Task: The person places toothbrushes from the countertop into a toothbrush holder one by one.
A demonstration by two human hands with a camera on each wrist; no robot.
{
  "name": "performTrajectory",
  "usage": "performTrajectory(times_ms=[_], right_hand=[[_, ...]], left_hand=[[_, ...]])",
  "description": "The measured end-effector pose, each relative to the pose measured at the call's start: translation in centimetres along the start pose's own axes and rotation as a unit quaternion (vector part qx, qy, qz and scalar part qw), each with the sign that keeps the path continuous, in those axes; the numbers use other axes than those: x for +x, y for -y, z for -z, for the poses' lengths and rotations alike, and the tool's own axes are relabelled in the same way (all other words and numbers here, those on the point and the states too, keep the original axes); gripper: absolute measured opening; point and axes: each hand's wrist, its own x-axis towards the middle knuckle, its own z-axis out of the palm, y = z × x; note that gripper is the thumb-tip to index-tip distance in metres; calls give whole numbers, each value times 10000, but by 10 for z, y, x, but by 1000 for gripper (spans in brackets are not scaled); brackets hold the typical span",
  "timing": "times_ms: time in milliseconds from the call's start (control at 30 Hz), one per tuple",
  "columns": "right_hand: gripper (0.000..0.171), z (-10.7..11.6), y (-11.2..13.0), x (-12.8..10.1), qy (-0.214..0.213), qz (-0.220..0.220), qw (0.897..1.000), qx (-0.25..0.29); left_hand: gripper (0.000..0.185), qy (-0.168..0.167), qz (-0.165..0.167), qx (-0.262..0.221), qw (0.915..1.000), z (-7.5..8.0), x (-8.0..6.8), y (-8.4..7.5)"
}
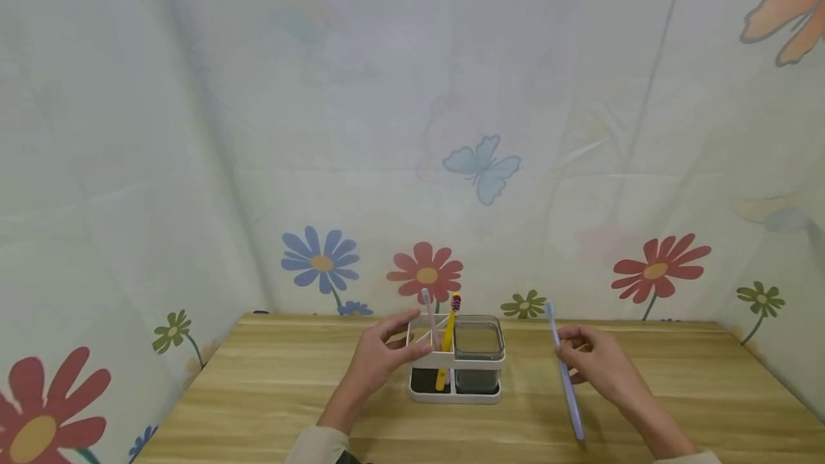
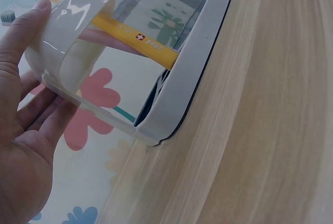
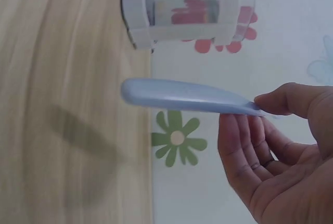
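Pinched between the thumb and fingers of my right hand is a pale blue toothbrush, upright with its head at the top. In the right wrist view the toothbrush handle is above the wood surface. My left hand grips the upper left side of a white toothbrush holder, thumb in front and fingers behind. A yellow toothbrush with a purple and white head leans in the holder's left part. Beside it stands a pale pink toothbrush.
A clear cup sits in the holder's right part. The holder stands on a wood-grain table. Behind the table hangs a pale curtain printed with flowers and a butterfly.
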Motion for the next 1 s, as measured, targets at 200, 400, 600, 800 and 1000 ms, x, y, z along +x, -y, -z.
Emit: performTrajectory(times_ms=[200,400,600,800,1000], right_hand=[[33,-1,11,-2,-80,294,9990,340],[27,-7,26,-4,-227,591,9956,693],[28,-14,48,-6,-391,913,9901,993],[31,-23,66,-6,-406,1193,9830,1334],[31,-32,74,-4,-449,1448,9760,1563]], left_hand=[[65,36,25,-18,10000,0,0,0],[61,19,15,-89,10000,0,-3,2],[64,35,-26,-88,10000,-2,-4,1],[66,14,17,-69,10000,0,-3,0],[63,19,2,-22,10000,0,-2,0]])
